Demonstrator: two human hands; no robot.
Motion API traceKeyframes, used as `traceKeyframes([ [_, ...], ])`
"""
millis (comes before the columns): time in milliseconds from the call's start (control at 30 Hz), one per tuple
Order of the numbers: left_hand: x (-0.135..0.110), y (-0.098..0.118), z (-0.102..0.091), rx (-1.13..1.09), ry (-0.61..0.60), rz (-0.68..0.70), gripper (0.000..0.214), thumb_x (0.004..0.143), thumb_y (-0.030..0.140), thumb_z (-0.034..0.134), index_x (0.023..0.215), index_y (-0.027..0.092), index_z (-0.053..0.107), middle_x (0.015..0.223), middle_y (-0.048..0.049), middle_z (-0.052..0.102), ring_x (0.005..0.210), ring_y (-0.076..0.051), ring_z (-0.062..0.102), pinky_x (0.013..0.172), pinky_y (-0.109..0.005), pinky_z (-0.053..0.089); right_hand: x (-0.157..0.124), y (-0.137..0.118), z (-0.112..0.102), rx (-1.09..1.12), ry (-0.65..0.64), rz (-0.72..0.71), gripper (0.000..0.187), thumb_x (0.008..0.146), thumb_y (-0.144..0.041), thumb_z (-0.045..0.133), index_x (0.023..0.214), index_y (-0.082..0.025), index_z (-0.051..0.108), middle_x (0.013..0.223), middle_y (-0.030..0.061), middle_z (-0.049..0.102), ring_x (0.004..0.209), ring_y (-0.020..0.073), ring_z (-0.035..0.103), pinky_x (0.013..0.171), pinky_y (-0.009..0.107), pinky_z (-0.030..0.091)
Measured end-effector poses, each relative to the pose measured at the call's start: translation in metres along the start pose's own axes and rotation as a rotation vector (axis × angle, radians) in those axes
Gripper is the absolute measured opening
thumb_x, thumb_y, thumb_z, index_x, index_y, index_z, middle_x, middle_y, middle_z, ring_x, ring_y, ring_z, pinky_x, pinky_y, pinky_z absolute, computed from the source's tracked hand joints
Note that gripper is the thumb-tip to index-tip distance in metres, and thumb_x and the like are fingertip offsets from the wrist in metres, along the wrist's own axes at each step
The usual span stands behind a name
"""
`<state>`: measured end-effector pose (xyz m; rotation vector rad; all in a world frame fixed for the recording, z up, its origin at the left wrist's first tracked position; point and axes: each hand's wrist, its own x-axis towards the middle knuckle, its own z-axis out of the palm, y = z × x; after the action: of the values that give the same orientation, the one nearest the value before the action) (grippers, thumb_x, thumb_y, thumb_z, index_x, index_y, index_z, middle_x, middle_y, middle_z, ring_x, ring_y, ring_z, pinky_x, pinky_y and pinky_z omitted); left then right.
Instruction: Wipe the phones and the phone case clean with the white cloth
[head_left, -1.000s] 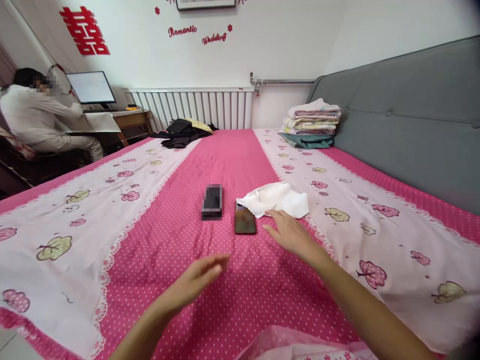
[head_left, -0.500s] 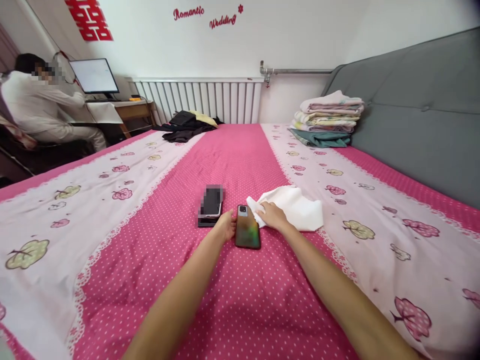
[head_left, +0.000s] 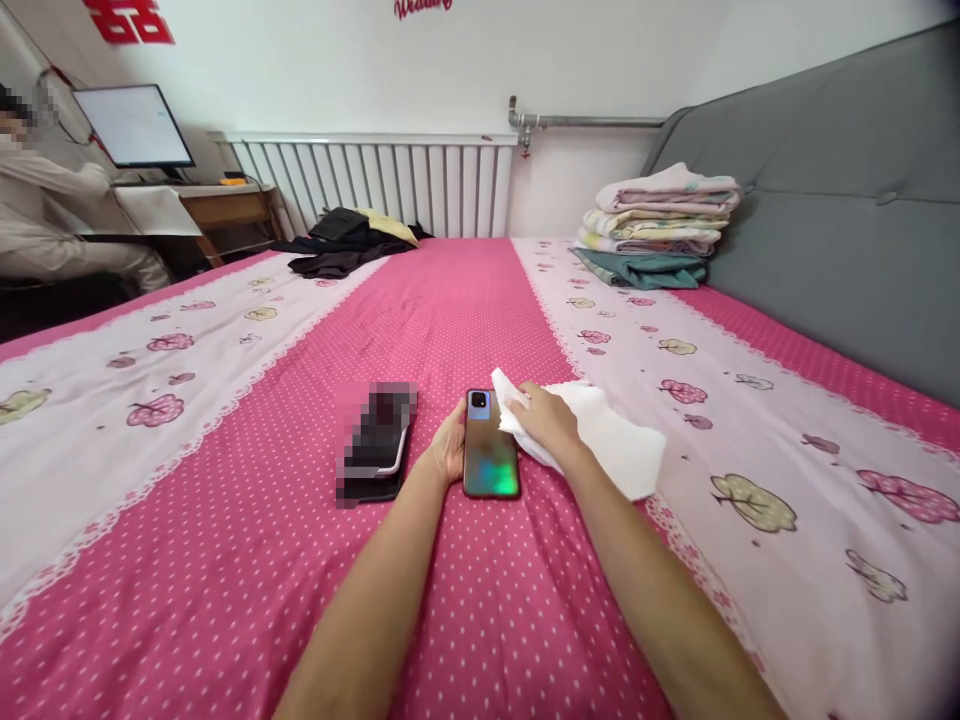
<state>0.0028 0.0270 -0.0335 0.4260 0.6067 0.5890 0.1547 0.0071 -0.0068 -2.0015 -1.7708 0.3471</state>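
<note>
A phone (head_left: 490,445) with an iridescent back lies face down on the pink dotted bedspread (head_left: 300,560). My left hand (head_left: 448,445) grips its left edge, fingers curled round it. My right hand (head_left: 545,420) is closed on a white cloth (head_left: 615,445) and holds one corner of it over the phone's top right. Left of the phone lie stacked dark phones (head_left: 379,445), partly blurred.
Folded linens (head_left: 660,225) are stacked at the far right beside a grey headboard (head_left: 840,230). Dark clothes (head_left: 341,245) lie at the far end near a radiator (head_left: 375,185). A person (head_left: 52,230) sits at a desk with a monitor (head_left: 131,125) on the left.
Both hands reached forward: the left came from mid-air to the phone's edge and the right closed on the cloth. The view tilted down and closer.
</note>
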Motion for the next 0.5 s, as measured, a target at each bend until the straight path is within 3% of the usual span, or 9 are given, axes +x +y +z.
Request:
traceKeyframes([
  [100,0.01,0.007,0.003,-0.014,-0.034,0.002,0.065,0.088,0.059,0.027,0.111,0.006,0.058,0.083,-0.0133,0.07,0.074,-0.023,0.066,0.082,-0.038,0.047,-0.002,0.002,-0.005,-0.005,0.137,-0.077,0.036,0.086,-0.033,0.044,0.119,-0.026,0.055,0.113,0.0056,0.063,0.103,0.0268,0.052,0.085,0.037,0.038],
  [200,0.006,0.012,0.008,-0.032,-0.094,-0.017,0.071,0.084,0.065,0.028,0.114,0.007,0.057,0.09,-0.0148,0.07,0.082,-0.027,0.066,0.085,-0.042,0.045,0.003,0.008,-0.012,0.062,0.352,-0.257,0.03,0.08,-0.022,0.048,0.106,-0.024,0.063,0.099,0.0034,0.067,0.091,0.0238,0.052,0.083,0.035,0.04],
  [300,-0.002,0.013,0.013,-0.007,-0.092,-0.032,0.077,0.082,0.068,0.025,0.11,0.005,0.058,0.087,-0.017,0.07,0.08,-0.027,0.066,0.085,-0.042,0.044,0.009,0.012,-0.023,0.128,0.513,-0.333,0.028,0.073,-0.016,0.049,0.094,-0.021,0.066,0.089,0.0042,0.067,0.086,0.0224,0.054,0.078,0.033,0.042],
  [500,-0.012,0.006,0.021,-0.009,-0.084,0.051,0.074,0.081,0.069,0.028,0.099,0.006,0.062,0.086,-0.0158,0.07,0.078,-0.026,0.067,0.084,-0.039,0.045,0.006,0.01,-0.028,-0.03,0.526,-0.319,0.024,0.07,-0.015,0.051,0.087,-0.023,0.065,0.082,0.0028,0.066,0.083,0.0227,0.055,0.064,0.03,0.04],
])
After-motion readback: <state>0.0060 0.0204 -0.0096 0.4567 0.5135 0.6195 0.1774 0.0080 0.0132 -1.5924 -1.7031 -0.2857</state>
